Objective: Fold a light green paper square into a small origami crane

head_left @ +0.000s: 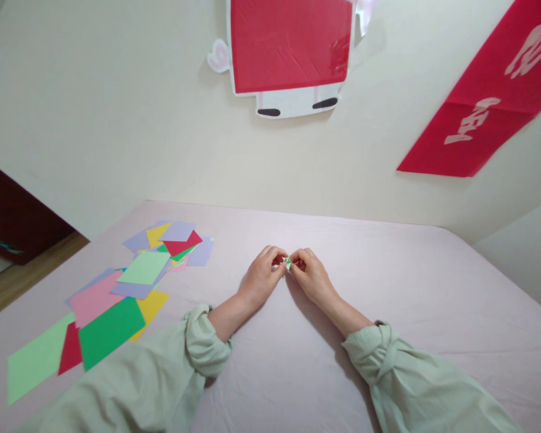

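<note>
A small piece of folded green paper [288,263] is held up between my two hands, over the middle of the cloth-covered table. My left hand [265,270] pinches its left side between thumb and fingertips. From the other side, my right hand [312,273] grips it the same way, so the fingertips of both hands almost meet. Light and darker green show on the paper, but its exact folded shape is too small to make out and partly covered by the fingers.
Loose sheets of coloured paper lie spread at the left, among them a pale green sheet [144,267], a pink sheet [97,297] and a dark green sheet [112,332]. The pale pink tablecloth [415,313] reaches back to a wall [162,120] with red decorations [293,45].
</note>
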Tool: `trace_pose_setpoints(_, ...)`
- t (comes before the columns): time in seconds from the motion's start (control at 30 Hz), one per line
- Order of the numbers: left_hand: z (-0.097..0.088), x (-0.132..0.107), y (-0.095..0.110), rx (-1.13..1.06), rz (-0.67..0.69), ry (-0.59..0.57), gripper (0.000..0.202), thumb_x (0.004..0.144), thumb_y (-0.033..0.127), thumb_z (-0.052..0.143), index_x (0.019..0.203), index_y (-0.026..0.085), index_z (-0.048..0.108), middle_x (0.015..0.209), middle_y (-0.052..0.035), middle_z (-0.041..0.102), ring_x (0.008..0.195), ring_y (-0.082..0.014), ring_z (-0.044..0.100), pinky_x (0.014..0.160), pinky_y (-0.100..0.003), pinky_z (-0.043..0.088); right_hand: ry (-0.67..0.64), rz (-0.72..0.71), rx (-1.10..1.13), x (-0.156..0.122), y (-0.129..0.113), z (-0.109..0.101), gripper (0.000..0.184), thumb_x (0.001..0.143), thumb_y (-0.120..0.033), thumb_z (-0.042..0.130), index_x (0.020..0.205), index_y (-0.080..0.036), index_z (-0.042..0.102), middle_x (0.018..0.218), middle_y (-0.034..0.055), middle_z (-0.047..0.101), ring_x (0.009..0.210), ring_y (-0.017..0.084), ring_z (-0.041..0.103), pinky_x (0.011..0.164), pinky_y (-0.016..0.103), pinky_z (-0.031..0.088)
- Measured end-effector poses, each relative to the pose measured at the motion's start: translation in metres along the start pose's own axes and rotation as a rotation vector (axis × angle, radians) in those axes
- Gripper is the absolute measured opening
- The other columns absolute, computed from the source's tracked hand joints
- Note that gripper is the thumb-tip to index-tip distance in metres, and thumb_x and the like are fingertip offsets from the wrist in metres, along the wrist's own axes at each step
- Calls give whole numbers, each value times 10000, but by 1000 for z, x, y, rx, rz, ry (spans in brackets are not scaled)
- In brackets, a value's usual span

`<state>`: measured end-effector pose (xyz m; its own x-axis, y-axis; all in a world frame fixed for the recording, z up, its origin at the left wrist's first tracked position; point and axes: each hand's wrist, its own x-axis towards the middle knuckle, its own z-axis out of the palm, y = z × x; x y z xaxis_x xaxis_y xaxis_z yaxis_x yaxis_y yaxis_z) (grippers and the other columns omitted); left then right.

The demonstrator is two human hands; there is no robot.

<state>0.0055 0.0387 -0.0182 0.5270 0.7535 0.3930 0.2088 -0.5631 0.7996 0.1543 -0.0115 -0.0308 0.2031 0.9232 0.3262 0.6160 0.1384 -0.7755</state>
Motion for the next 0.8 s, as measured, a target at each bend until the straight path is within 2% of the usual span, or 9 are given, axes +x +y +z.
trace_pose_setpoints(0.33, 1, -1, -10, 26, -22, -48, 80, 832, 148, 525, 818, 206, 578, 834, -9, 583, 798, -156, 552, 748, -277, 441, -68, -1, -78, -2, 1, 2, 88, 783, -128, 527, 757, -211, 540, 746, -8, 513, 686, 161, 490, 651, 281, 366)
trace_pose_setpoints(0.5, 4, 0, -10, -54, -76, -28, 73, 824, 160, 537, 879, 205, 554, 842, 0, 595, 772, -139, 568, 731, -264, 452, -68, -5, -103, -2, -1, 2, 96, 775, -121, 517, 744, -211, 527, 737, -7, 508, 685, 164, 489, 645, 283, 357)
trace_pose_setpoints(0.63, 5, -1, -12, -22, -119, 14, 43, 818, 186, 560, 827, 207, 523, 791, 13, 584, 744, -141, 558, 706, -265, 444, -58, -16, -123, -2, -1, 2, 105, 774, -114, 503, 760, -216, 527, 750, -3, 517, 698, 168, 495, 651, 285, 363)
trace_pose_setpoints(0.8, 5, -2, -12, 11, -112, -9, 39, 808, 173, 558, 805, 207, 540, 798, 4, 590, 768, -153, 558, 722, -275, 443, -57, -32, -159, -4, -1, 1, 105, 780, -116, 493, 768, -219, 506, 759, 3, 513, 701, 175, 490, 652, 289, 358)
